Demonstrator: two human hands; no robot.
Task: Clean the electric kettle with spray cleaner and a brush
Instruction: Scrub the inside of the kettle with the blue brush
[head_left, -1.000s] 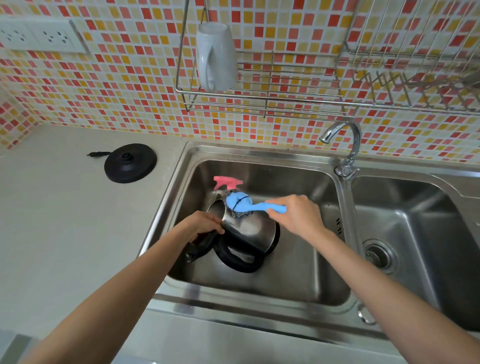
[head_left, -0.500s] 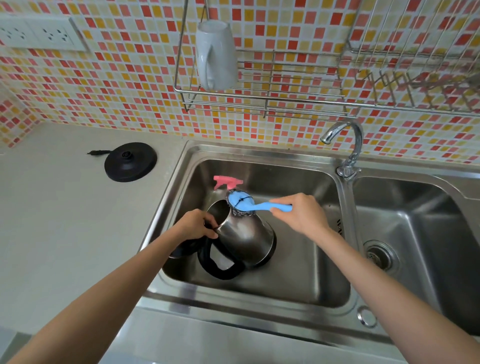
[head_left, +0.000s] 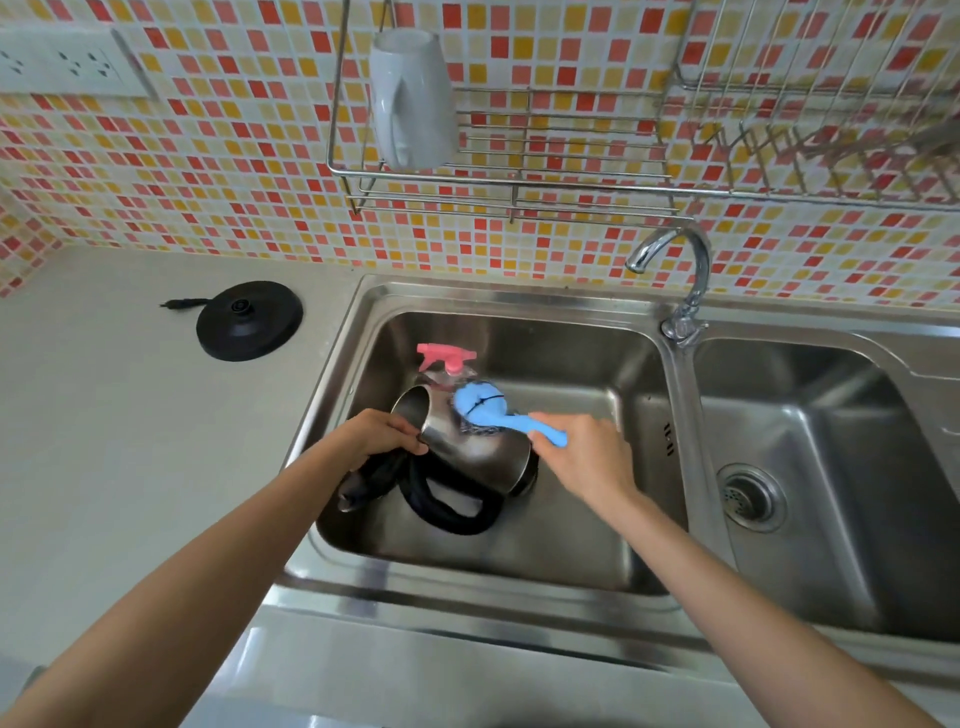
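Two large surfaces frame the work area: the mosaic-tiled wall (head_left: 234, 182) at the rear and the pale countertop (head_left: 130, 467) at the left. A stainless steel double sink (head_left: 467, 597) is set into the countertop. A wire rack (head_left: 519, 176) is mounted on the wall above the sink.

The electric kettle (head_left: 478, 452) lies tilted on its side in the left basin (head_left: 571, 353). Its open mouth faces the upper left and its black handle points toward the person. Its black lid (head_left: 363, 483) hangs open beneath the mouth. The kettle base (head_left: 249, 320) sits on the countertop, well apart from the kettle. A white mug (head_left: 413, 98) hangs inverted at the left end of the rack. The faucet (head_left: 696, 270) stands between the two basins.

The left hand (head_left: 379, 431) grips the rim of the kettle mouth with curled fingers. The right hand (head_left: 587, 457) is closed around the handle of the blue brush (head_left: 480, 402). The brush head, with grey scouring material beneath it, rests against the upper side of the kettle body.

The spray bottle (head_left: 445, 358), with a pink trigger head, stands in the left basin just behind the kettle; its body is largely hidden. A round drain (head_left: 750, 496) is fitted in the right basin.
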